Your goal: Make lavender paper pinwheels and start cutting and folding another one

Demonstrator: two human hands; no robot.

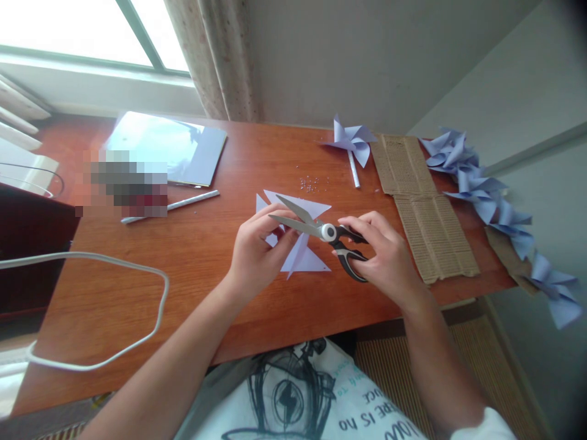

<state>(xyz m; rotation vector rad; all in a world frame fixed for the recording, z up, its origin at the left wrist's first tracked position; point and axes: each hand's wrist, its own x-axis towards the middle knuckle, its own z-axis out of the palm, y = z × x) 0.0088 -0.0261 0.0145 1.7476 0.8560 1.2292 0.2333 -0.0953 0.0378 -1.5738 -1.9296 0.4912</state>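
Observation:
My right hand (385, 250) grips the black-and-grey handles of a pair of scissors (329, 232), with fingers in the loops. The scissors' blades are parted and point left, the lower one crossing the fingers of my left hand (259, 244). My left fingers are closed at the middle of a pale lilac paper (302, 260) slit into pointed flaps. One flap corner shows a small hole. My left hand and the blades hide the paper's centre, so the exact pinch is partly covered.
A finished paper pinwheel (351, 140) on a white stick lies behind. Tiny beads (312, 183) are scattered nearby. Corrugated cardboard (426, 214) and several pinwheel heads (477, 183) line the right edge. Leftward are a rolled paper stick (192, 200), a glossy folder (206, 156) and a white cable (160, 293).

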